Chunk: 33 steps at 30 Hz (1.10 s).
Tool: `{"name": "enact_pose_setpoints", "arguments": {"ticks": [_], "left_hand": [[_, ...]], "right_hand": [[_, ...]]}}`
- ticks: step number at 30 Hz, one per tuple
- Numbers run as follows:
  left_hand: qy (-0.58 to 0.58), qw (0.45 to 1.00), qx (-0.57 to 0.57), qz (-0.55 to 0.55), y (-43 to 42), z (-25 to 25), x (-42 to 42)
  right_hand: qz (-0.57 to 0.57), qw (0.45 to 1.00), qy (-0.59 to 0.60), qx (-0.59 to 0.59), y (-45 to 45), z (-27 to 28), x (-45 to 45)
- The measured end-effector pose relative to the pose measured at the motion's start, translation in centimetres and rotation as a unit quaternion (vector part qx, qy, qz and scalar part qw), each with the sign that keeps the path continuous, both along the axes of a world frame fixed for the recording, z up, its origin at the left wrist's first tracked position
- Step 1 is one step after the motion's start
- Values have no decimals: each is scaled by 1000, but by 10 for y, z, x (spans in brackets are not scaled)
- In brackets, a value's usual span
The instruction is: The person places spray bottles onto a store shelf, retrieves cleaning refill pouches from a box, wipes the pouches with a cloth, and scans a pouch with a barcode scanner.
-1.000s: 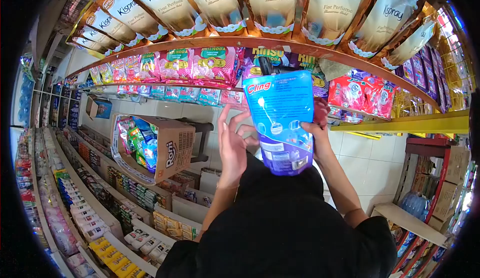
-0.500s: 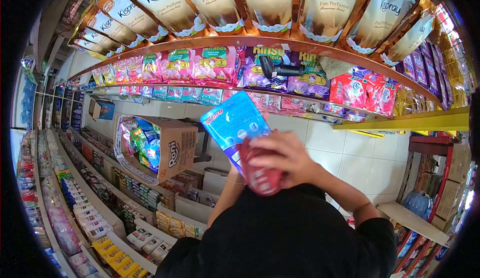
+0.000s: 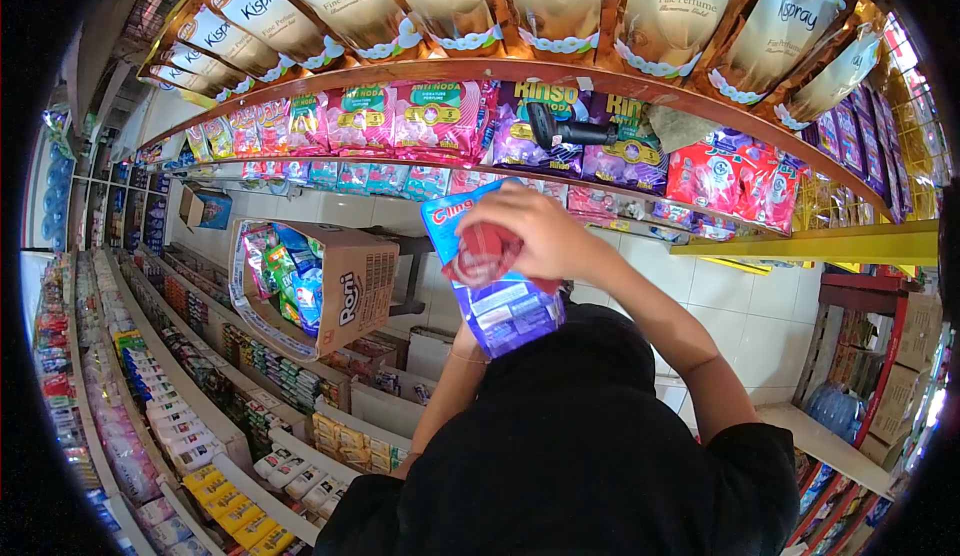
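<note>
A blue and purple refill pouch (image 3: 510, 316) is held up in front of my chest, its printed back facing the camera. My left hand (image 3: 466, 342) supports it from behind at the lower left; its fingers are hidden by the pouch. My right hand (image 3: 530, 228) is closed on a bunched red cloth (image 3: 488, 258), which is pressed on the upper part of the pouch. The cloth is slightly blurred and covers part of the pouch's print.
A cardboard box (image 3: 358, 291) of colourful packs stands open at the left. Ahead, a curved shelf (image 3: 420, 74) bears Kispray pouches above Rinso packs, and a black scanner-like device (image 3: 565, 131) lies there. Rows of small goods (image 3: 225, 506) fill the lower left; a yellow bar (image 3: 810, 245) juts in at right.
My right hand and the red cloth have moved up and left across the pouch, from its lower right side to its upper part. The pouch has turned slightly more upright.
</note>
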<state>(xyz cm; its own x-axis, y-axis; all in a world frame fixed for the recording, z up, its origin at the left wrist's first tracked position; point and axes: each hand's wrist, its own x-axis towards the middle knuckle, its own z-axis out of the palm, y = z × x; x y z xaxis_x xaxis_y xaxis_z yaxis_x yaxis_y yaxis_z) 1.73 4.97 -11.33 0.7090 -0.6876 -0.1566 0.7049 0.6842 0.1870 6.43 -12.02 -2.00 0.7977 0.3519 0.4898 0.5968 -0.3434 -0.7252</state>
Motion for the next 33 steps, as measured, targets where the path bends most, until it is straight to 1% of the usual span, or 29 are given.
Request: {"name": "enact_pose_setpoints", "arguments": {"ticks": [1, 2, 5, 6, 9, 11, 12, 15, 16, 18, 19, 22, 25, 27, 28, 31, 32, 33], "left_hand": [[13, 1000, 2, -4, -6, -1, -7], [21, 1000, 1, -6, -9, -1, -10], [42, 999, 0, -7, -18, -5, -18], [43, 999, -1, -8, -19, -5, -18], [35, 999, -11, -15, -20, -4, -7], [25, 999, -19, -24, -16, -1, -1], [21, 999, -22, -29, -14, -1, 1], [15, 999, -29, -39, -8, 2, 2], [17, 999, -29, -38, -8, 2, 0], [28, 999, -25, -29, -11, 1, -4], [35, 999, -24, -22, -15, -1, -7], [51, 998, -24, -4, -25, -3, -13], [48, 998, -29, -1, -29, -2, -9], [41, 998, -39, -11, -26, 0, -3], [37, 998, -48, -20, -24, 3, 0], [24, 996, -73, -44, -18, 11, 4], [26, 995, -81, -51, -16, 14, 4], [34, 994, -91, -54, -17, 14, 1]], "right_hand": [[-2, 1000, 9, -4, -3, 1, 8], [-54, 998, 14, 1, -4, -11, 17], [-189, 978, -15, -86, -1, -25, 23], [-181, 978, -37, -99, 2, -24, 13], [-50, 994, -68, -71, 12, -14, -25], [60, 996, -49, -54, 14, -15, -53], [97, 994, -29, -33, 13, -15, -65], [58, 997, -38, -39, -8, -36, -67], [19, 997, -3, -76, -22, -35, -62], [-123, 990, -23, -60, -27, -43, -46], [-192, 979, -33, -52, -28, -45, -39], [-342, 936, 17, -83, -15, -41, -23], [-283, 956, -32, -70, 2, -29, -33], [-173, 983, -46, -39, 15, -17, -55], [-135, 987, -73, -38, 18, -18, -64], [-23, 995, -75, -55, -3, -25, -76], [-34, 996, -66, -50, -14, -34, -76], [-62, 992, -92, -56, -29, -46, -72]]}}
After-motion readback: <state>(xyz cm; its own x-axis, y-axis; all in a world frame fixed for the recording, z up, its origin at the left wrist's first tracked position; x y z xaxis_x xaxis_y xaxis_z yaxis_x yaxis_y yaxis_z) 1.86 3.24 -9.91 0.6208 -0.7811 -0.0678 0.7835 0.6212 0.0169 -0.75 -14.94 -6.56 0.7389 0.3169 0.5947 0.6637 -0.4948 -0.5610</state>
